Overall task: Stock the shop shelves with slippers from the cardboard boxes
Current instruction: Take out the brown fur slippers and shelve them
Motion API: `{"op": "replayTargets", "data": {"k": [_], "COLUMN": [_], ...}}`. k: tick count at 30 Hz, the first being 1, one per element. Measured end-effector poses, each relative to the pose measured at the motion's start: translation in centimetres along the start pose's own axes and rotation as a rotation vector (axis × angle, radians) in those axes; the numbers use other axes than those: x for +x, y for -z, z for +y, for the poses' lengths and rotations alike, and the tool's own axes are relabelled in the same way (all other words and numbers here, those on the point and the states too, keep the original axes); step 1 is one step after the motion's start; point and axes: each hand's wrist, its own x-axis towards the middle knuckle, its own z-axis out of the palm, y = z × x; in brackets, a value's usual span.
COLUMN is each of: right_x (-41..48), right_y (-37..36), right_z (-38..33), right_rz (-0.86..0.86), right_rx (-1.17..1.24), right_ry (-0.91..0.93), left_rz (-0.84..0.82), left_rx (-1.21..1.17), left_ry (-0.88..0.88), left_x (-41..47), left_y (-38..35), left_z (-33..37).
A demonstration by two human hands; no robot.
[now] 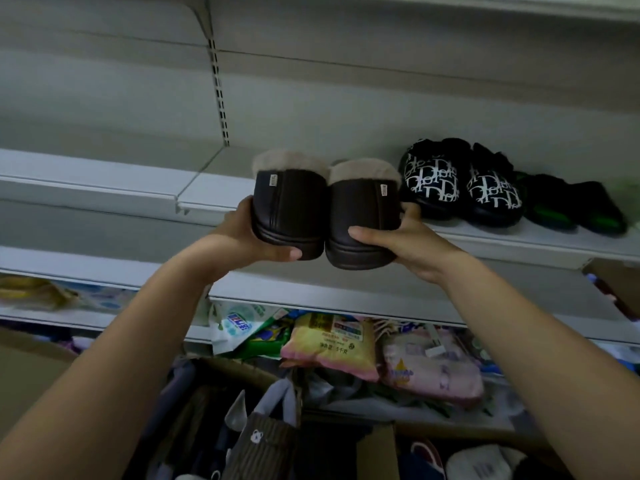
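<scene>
1. Foreground: an open cardboard box point(377, 441) sits at the bottom of the frame with more stock inside, including a ribbed brown slipper with a bear motif point(258, 441).
2. Just beyond it, soft packets point(329, 344) crowd the lower shelf.
3. Both bare arms are raised. The left hand point(242, 233) grips the left brown slipper point(291, 209) from its outer side, thumb under the sole. The right hand point(412, 240) holds the right brown slipper point(363, 216), thumb laid across its rounded near end.
4. The fur-collared pair is side by side and touching at the front lip of the shelf point(519, 240) (whether the soles already rest on it cannot be told).
5. The pair's long axis appears to run away from the person into the shelf, so a straight push forward should seat it.
6. The right hand is nearer the black-and-white patterned pair point(460, 181), which lies just beside the right slipper. There is little room that side and bare shelf to the left.
7. Farthest right is a black pair with green soles point(571, 206).
</scene>
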Motion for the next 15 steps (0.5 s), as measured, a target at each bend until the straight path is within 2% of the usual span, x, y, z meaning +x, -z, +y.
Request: {"op": "replayTargets", "data": {"k": [4, 7, 9, 11, 15], "right_x": [2.8, 4.4, 5.0, 6.1, 7.2], "right_y": [-0.8, -1.2, -1.2, -0.9, -0.3], "right_z": [-0.3, -0.3, -0.6, -1.0, -1.6], "right_rz": [0.052, 0.082, 0.105, 0.095, 0.087], "right_rx": [-0.001, -0.232, -0.384, -0.418, -0.486], "right_ry": [0.054, 0.092, 0.1, 0.16, 0.251], "left_rz": [0.061, 0.034, 0.006, -0.028, 0.005], "left_rx": [0.16, 0.26, 0.416, 0.541, 0.613], "left_ry": [-0.085, -0.168, -0.183, -0.188, -0.236], "left_x": [3.3, 5.6, 7.0, 8.2, 10.2], "left_y": [1.3, 2.1, 2.3, 2.2, 2.1], "left_z": [0.1, 0.3, -0.1, -0.7, -0.9]}}
